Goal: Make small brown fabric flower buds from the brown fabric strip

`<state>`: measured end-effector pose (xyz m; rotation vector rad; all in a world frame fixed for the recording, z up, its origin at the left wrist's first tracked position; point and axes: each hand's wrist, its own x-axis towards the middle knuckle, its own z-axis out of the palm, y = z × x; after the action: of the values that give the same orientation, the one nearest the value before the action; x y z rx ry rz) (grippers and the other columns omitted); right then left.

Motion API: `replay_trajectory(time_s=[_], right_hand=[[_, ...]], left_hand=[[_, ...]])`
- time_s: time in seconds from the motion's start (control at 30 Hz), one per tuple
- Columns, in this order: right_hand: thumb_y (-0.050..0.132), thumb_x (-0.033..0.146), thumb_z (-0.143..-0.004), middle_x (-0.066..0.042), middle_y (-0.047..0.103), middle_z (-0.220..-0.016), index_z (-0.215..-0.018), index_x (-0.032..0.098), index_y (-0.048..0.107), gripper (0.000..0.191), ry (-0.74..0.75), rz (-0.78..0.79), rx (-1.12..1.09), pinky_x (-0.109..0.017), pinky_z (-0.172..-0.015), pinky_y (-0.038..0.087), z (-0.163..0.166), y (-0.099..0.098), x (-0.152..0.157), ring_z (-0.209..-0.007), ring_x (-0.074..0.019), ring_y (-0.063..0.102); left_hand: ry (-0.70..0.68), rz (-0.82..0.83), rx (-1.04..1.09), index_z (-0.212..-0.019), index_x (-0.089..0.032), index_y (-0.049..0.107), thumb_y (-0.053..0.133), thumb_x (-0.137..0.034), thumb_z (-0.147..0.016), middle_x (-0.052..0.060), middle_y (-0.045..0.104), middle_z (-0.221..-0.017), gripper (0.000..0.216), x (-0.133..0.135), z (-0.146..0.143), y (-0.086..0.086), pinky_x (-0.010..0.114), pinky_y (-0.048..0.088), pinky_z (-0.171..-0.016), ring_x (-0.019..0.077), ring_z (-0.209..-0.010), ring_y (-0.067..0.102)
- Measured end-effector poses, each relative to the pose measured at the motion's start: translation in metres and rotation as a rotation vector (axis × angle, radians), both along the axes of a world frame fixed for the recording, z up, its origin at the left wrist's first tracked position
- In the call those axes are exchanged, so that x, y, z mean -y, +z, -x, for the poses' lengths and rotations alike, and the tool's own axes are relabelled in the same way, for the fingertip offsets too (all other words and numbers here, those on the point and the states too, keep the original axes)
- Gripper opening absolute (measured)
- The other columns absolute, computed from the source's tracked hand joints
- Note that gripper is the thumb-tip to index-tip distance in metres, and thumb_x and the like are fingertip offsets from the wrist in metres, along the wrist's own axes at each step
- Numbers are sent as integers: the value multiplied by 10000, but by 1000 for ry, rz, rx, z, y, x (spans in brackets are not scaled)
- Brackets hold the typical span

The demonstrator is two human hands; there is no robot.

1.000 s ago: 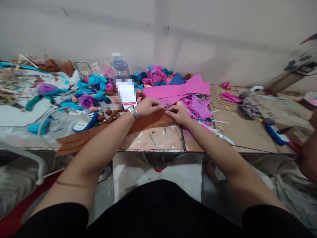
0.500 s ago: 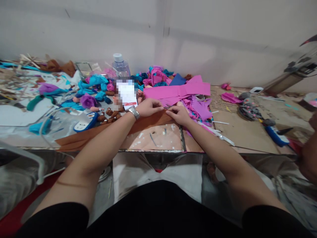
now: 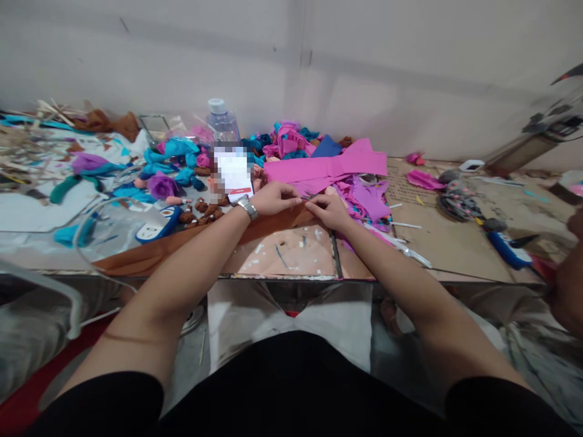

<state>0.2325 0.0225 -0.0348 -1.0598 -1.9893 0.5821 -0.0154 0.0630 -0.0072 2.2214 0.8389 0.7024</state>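
A long brown crepe-paper strip (image 3: 268, 221) runs from the table's left front up to my fingers. My left hand (image 3: 274, 198), with a metal watch at its wrist, pinches the strip's upper edge near its right end. Close beside it, my right hand (image 3: 331, 209) pinches that same end between thumb and finger. The fingertips nearly meet, and the exact fold between them is too small to make out. Just behind the hands lie pink paper strips (image 3: 319, 169). A lit phone (image 3: 234, 173), partly blurred, stands behind my left wrist.
A clear bottle (image 3: 222, 121) stands near the wall. Blue, purple and brown paper flowers crowd the left side, near a blue-and-white power strip (image 3: 158, 224). Cardboard (image 3: 423, 224) covers the right, with a dark pincushion-like bundle (image 3: 461, 203) on it. A co-worker's arm (image 3: 567, 291) shows at far right.
The brown strip's far left end has slid slightly left along the table. Both hands have stayed almost in place, still pinching the strip.
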Motion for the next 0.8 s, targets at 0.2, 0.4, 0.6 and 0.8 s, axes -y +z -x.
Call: replay_trajectory(time_s=[0.2, 0.4, 0.6, 0.8], right_hand=[[762, 518, -912, -53, 806, -820, -953, 170, 833, 357, 47, 11, 20, -287, -650, 467, 0, 2, 2, -685, -160, 632], [779, 487, -885, -41, 776, -791, -1001, 171, 811, 338, -2, -32, 24, -285, -631, 466, 1, 1, 3, -656, -158, 606], [757, 428, -887, -88, 852, -1014, -1087, 189, 816, 318, -4, -9, -47, -340, -759, 603, 6, 1, 5, -821, -215, 747], [739, 499, -936, -92, 856, -1028, -1083, 204, 817, 338, -25, -37, -70, -342, -785, 630, 7, 0, 6, -850, -216, 764]], left_hand=[[-2, 28, 23, -931, -156, 803, 712, -372, -950, 59, 792, -866, 236, 5, -4, 1, 297, 511, -767, 160, -786, 675], [-27, 109, 63, -856, -147, 775, 725, -367, -938, 58, 771, -782, 240, 6, -2, 7, 283, 517, -733, 145, -728, 671], [-35, 139, 87, -863, -142, 768, 732, -432, -913, 51, 769, -793, 296, 7, -4, 6, 286, 516, -729, 149, -733, 672], [-28, 156, 78, -851, -143, 759, 733, -461, -910, 53, 757, -794, 325, 7, -3, 7, 310, 517, -753, 160, -745, 662]])
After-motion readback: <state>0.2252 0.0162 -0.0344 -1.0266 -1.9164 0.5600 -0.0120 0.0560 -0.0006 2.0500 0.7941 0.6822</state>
